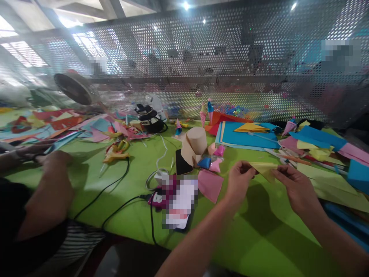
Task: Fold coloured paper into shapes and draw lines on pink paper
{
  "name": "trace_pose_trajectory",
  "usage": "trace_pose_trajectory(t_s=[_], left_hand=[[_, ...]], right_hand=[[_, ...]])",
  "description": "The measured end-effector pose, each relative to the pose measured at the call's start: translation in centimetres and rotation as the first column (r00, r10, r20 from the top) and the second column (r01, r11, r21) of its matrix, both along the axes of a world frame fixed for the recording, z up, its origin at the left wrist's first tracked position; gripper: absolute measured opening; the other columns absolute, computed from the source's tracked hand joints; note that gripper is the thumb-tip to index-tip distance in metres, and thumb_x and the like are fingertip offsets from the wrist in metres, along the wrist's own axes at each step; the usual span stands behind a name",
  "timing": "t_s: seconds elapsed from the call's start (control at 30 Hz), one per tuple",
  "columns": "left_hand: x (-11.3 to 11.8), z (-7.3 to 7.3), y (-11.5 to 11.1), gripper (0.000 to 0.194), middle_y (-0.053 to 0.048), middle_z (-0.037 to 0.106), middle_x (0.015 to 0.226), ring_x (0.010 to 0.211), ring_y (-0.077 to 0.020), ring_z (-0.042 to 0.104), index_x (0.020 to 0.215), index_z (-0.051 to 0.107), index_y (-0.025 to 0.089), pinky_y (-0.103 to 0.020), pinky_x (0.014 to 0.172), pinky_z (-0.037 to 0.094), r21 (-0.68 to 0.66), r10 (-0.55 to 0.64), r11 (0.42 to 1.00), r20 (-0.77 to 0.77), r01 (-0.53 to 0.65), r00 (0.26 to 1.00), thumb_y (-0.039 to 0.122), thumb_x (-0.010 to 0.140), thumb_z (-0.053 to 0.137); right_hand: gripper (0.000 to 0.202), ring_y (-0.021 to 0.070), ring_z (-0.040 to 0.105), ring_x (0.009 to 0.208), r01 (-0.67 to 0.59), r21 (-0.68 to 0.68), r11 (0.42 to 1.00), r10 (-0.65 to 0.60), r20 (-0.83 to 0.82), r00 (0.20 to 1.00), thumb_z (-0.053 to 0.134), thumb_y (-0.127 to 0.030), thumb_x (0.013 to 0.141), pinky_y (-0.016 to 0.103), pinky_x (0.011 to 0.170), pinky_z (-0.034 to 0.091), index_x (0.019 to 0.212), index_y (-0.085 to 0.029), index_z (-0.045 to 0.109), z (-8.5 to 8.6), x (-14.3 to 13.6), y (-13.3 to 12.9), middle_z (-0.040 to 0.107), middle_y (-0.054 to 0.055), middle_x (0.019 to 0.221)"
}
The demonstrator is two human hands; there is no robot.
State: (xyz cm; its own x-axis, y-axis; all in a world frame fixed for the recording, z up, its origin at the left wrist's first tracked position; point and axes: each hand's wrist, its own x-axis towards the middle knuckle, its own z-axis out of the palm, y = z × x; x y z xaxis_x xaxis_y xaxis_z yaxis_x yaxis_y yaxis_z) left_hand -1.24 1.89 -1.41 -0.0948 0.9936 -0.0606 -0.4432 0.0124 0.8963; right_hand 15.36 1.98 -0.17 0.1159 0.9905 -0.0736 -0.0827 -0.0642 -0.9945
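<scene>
A folded piece of yellow paper (265, 171), triangular in outline, is held up over the green table between both hands. My left hand (241, 177) pinches its left corner between thumb and fingers. At the right corner, my right hand (292, 184) has a like pinch. Shadows of both hands fall on the green tabletop (259, 238) below. To the left of my left hand lies a pink paper square (210, 185), with small folded paper pieces in blue (204, 162) and pink (215, 165) behind it.
A phone (181, 204) lies beside a purple power strip (161, 196) with black cables. Further back are a tape roll (196, 140), blue sheets (248, 134) and a yellow glue gun (115, 152). A co-worker's arms (49, 181) rest at left. Yellow sheets (331, 182) lie at right.
</scene>
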Motion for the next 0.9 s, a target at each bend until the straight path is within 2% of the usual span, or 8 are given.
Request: trace_pose_trajectory(t_s=[0.53,0.9], left_hand=[[0.15,-0.07,-0.01,0.014,0.0,0.067,0.077,0.073,-0.0114,0.064,0.081,0.064,0.015,-0.024,0.07,0.051,0.022,-0.03,0.999,0.024,0.03,0.999,0.017,0.072,0.074],[0.14,-0.11,0.0,0.013,-0.001,0.068,0.079,0.074,-0.012,0.065,0.081,0.065,0.015,-0.025,0.072,0.051,0.024,-0.039,0.999,0.023,0.039,0.999,0.016,0.073,0.074]], right_hand=[[0.039,0.0181,0.061,0.067,0.025,0.043,0.999,-0.028,0.06,0.998,0.091,-0.052,0.06,0.031,0.061,0.048,0.082,-0.024,0.075,-0.52,0.15,0.47,0.072,0.002,0.078],[0.04,0.0188,0.06,0.072,0.026,0.113,0.993,-0.048,0.199,0.979,0.086,-0.058,0.065,0.031,0.064,0.047,0.079,-0.023,0.074,-0.19,0.35,0.43,0.071,0.003,0.079]])
